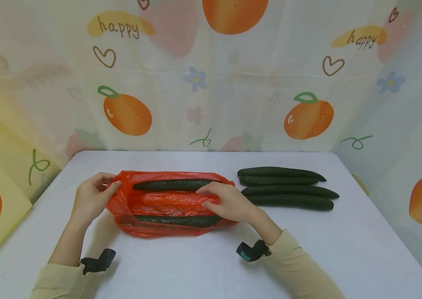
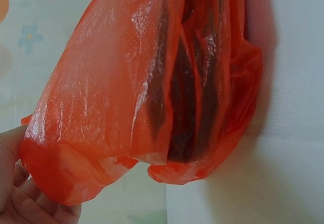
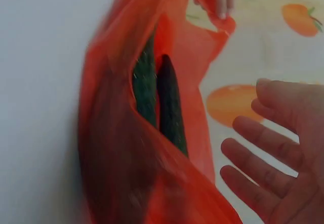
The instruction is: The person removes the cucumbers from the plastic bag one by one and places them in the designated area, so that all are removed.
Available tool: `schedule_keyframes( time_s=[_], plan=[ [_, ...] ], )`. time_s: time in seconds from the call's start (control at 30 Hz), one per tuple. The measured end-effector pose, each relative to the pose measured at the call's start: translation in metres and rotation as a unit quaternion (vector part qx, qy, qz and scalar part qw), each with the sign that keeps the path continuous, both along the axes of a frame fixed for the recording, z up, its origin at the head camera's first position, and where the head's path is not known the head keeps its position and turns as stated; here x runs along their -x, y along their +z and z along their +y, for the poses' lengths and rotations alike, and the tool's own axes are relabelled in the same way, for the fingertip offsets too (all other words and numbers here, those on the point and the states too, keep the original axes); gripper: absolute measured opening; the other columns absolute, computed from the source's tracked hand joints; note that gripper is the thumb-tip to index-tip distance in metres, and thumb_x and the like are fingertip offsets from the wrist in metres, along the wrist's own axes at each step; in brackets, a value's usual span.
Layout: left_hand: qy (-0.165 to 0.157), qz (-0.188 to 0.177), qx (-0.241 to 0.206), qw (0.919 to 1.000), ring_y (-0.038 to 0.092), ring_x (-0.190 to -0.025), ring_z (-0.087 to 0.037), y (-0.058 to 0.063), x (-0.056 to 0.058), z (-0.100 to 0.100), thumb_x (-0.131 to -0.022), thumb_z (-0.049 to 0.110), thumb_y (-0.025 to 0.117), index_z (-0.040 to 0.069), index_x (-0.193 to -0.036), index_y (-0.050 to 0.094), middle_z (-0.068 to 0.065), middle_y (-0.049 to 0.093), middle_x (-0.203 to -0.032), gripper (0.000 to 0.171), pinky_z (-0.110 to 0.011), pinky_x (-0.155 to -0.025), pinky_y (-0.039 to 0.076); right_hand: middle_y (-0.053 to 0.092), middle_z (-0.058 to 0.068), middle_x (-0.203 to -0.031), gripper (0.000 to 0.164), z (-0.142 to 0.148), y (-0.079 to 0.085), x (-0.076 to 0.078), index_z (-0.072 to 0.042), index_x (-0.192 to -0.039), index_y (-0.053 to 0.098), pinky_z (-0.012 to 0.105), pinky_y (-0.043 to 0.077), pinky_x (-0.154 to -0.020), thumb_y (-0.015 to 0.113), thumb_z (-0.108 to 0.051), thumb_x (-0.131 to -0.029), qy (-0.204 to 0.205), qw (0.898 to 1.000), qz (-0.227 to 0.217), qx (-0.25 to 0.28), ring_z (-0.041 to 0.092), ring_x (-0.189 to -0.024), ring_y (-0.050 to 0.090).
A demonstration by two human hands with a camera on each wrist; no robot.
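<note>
Red plastic bag (image 1: 173, 202): on the white table (image 1: 196, 270), mouth gaping, a far cucumber (image 1: 169, 185) and a near cucumber (image 1: 177, 221) lying lengthwise inside. Left hand (image 1: 92, 197) pinches the bag's left end between thumb and fingers. Right hand (image 1: 231, 203) at the bag's right end, fingers spread, nothing gripped; contact cannot be confirmed. Four loose cucumbers (image 1: 289, 190) right of the bag.

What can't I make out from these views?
Head: right end of the upper bagged cucumber, hidden behind the right hand.
Left wrist: part of the left hand, cut off by the left and bottom edges.
Right wrist: lower end of the red bag, cut off by the bottom edge.
</note>
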State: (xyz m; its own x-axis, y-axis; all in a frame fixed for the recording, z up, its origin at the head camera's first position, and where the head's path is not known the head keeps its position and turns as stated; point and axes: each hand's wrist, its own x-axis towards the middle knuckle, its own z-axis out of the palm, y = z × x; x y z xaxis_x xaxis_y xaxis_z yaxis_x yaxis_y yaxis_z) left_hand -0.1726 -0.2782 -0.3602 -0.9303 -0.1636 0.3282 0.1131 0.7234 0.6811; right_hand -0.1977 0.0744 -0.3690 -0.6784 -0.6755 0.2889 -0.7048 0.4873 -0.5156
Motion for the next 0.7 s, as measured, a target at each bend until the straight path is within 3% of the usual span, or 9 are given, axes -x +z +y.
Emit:
schedule_keyframes(
  time_s=[0.5,0.7],
  plan=[
    [0.000,-0.007,-0.001,1.0000,0.051,-0.068,-0.009,0.000,-0.001,0.000,-0.090,0.029,0.059,0.006,-0.103,0.063,-0.015,0.065,-0.093,0.027,-0.019,-0.050,0.047,0.063,0.000,-0.114,0.034,-0.050,-0.017,-0.006,-0.011,-0.119,0.059,0.020,0.046,-0.085,0.062,-0.024,-0.088,0.047,0.997,-0.031,-0.049,0.012,-0.102,0.058],
    [0.001,-0.011,0.001,0.9999,0.051,-0.070,-0.011,0.000,-0.001,0.000,-0.089,0.030,0.059,0.006,-0.104,0.063,-0.015,0.065,-0.093,0.029,-0.019,-0.050,0.047,0.064,-0.003,-0.109,0.032,-0.066,-0.024,-0.006,-0.014,-0.118,0.061,0.016,0.045,-0.078,0.062,-0.026,-0.088,0.044,0.996,-0.025,-0.074,0.008,-0.089,0.057]
  ],
)
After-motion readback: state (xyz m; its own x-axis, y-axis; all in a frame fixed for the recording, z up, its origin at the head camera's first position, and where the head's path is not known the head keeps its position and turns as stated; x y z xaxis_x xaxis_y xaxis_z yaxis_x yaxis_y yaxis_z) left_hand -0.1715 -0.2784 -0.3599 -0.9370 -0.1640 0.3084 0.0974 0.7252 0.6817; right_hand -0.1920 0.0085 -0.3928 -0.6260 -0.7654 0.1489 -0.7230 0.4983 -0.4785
